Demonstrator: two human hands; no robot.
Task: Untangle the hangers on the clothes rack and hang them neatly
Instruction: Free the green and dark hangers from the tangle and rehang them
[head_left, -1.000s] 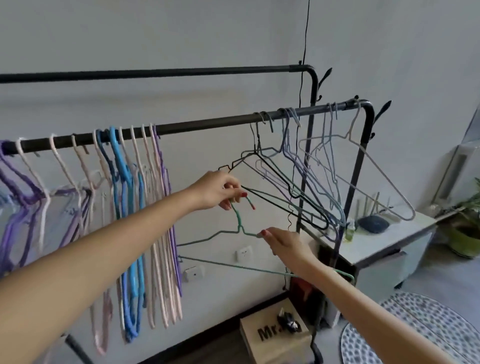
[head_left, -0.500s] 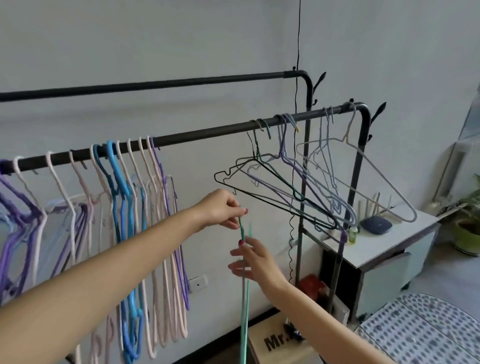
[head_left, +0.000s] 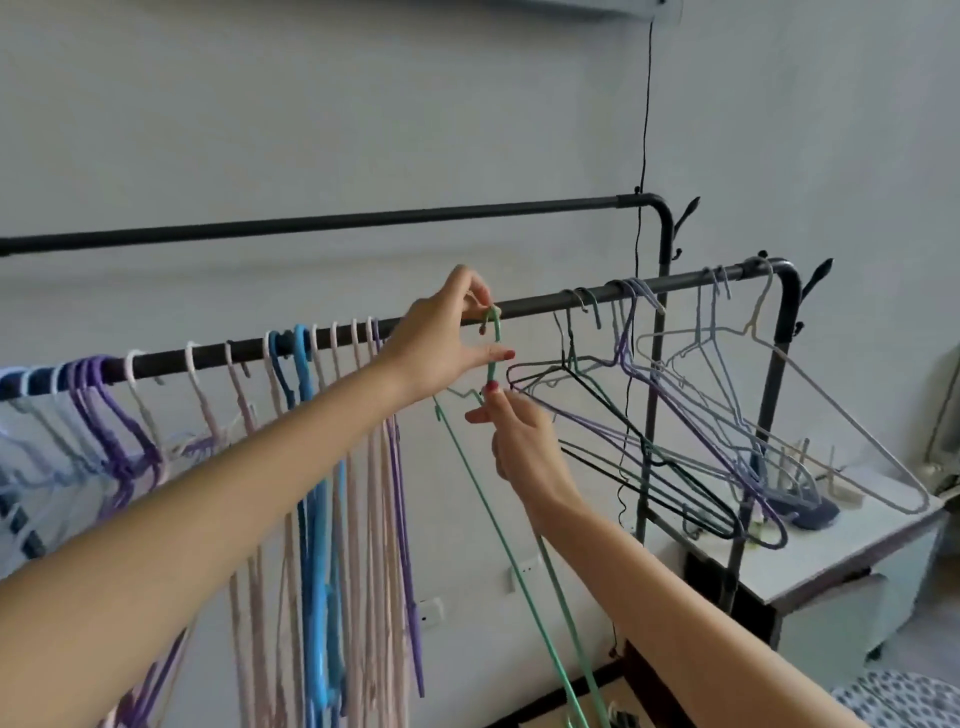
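A black metal two-rail clothes rack (head_left: 545, 304) is standing against a pale grey wall (head_left: 311, 104), its front rail sloping down toward the left. Along the left stretch of that rail a neat row of purple, pink and blue plastic hangers (head_left: 311, 467) is hanging side by side, their long arms dropping straight down. Toward the right end, a tangled cluster of thin wire hangers in black, lilac and grey (head_left: 675, 415) is hanging askew, arms crossing one another. Behind the rack's right post a white low cabinet (head_left: 831, 561) is standing.

Between the two groups, a green wire hanger (head_left: 511, 545) is hanging at the front rail, its body trailing down and to the right. The left hand (head_left: 441, 343) is pinching the green hook at the rail, thumb below and fingers curled over the top. The right hand (head_left: 519, 447) is gripping the hanger's neck just under the hook, fingertips closed on the wire.
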